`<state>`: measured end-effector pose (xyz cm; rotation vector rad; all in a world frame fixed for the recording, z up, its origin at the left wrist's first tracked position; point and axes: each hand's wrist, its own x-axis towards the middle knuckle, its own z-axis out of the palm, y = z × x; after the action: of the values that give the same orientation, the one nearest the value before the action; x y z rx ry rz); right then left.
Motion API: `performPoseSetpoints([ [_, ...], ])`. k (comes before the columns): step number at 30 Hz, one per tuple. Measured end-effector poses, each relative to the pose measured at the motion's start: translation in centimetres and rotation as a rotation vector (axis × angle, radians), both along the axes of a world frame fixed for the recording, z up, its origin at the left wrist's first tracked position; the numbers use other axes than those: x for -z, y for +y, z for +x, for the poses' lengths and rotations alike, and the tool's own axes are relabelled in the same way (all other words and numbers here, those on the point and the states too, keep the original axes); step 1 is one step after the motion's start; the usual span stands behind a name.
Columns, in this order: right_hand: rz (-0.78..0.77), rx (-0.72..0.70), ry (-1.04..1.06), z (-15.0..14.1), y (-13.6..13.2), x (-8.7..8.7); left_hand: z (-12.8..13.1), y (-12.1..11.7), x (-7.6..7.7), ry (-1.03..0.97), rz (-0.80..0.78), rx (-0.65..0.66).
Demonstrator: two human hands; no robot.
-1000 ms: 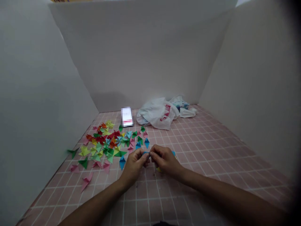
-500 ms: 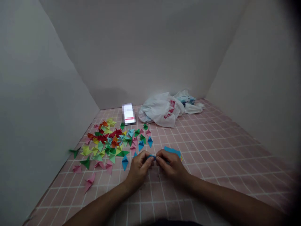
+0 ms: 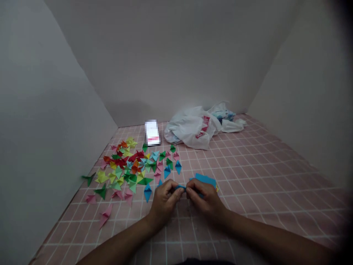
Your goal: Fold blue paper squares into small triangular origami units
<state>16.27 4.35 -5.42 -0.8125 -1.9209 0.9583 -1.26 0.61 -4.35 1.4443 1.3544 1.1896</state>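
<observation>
My left hand [image 3: 164, 202] and my right hand [image 3: 205, 198] meet low in the middle of the view. Their fingertips pinch a narrow piece of blue paper [image 3: 179, 187] between them. Behind my right hand lies a flat blue paper sheet [image 3: 203, 179], partly hidden by the fingers, with a small yellow paper scrap [image 3: 217, 188] at its edge. Left of my left hand, a blue folded paper triangle [image 3: 148, 192] lies nearest. Beyond it spreads a scattered heap of multicoloured folded paper triangles [image 3: 127, 165].
The pieces lie on a pink tiled surface [image 3: 248, 191] with white grout, enclosed by white walls [image 3: 55, 92]. A white plastic bag [image 3: 193, 127] with red print and a pixelated white box [image 3: 152, 133] stand at the back.
Both hands have shifted slightly right and the view has tilted. The flat blue sheet now shows more fully behind my right hand. The pinch on the blue paper holds.
</observation>
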Motion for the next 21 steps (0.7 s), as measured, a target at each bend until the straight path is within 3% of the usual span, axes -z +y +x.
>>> performPoseSetpoints([
  [8, -0.064, 0.012, 0.008, 0.08, 0.07, -0.36, 0.16, 0.0, 0.16, -0.168, -0.112, 0.017],
  [14, -0.136, -0.008, 0.03, -0.02, 0.06, -0.5, 0.34, -0.06, 0.42, -0.241, -0.064, -0.056],
  [21, -0.204, -0.014, 0.065, -0.16, -0.01, -0.56, 0.26, 0.01, 0.29, -0.287, -0.034, -0.032],
])
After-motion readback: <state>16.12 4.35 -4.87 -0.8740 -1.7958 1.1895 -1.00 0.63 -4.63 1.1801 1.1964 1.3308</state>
